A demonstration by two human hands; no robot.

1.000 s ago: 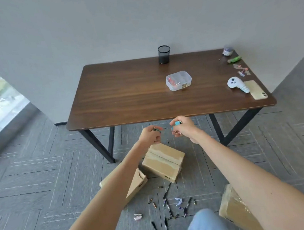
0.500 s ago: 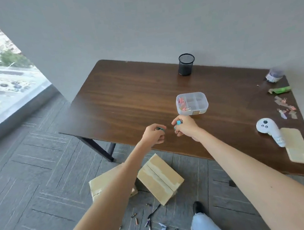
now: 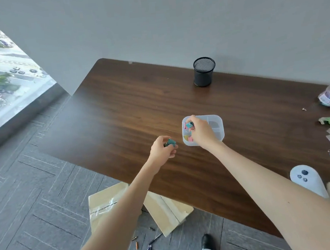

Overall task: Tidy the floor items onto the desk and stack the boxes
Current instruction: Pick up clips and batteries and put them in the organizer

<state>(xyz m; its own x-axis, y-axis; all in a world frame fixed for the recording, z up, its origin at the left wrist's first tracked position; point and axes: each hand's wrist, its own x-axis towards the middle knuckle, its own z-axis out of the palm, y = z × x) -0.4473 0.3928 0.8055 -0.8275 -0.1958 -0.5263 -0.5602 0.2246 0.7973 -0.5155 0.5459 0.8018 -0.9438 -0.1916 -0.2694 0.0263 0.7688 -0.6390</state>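
The task was judged barely begun. A teal clip was pinched in the right hand over the left compartments of the clear organiser on the counter, where a few pink clips already lay. Another teal clip was gripped in the closed left hand, just beside the organiser. Two cardboard boxes were seen unstacked on the floor, with several pens scattered nearby.
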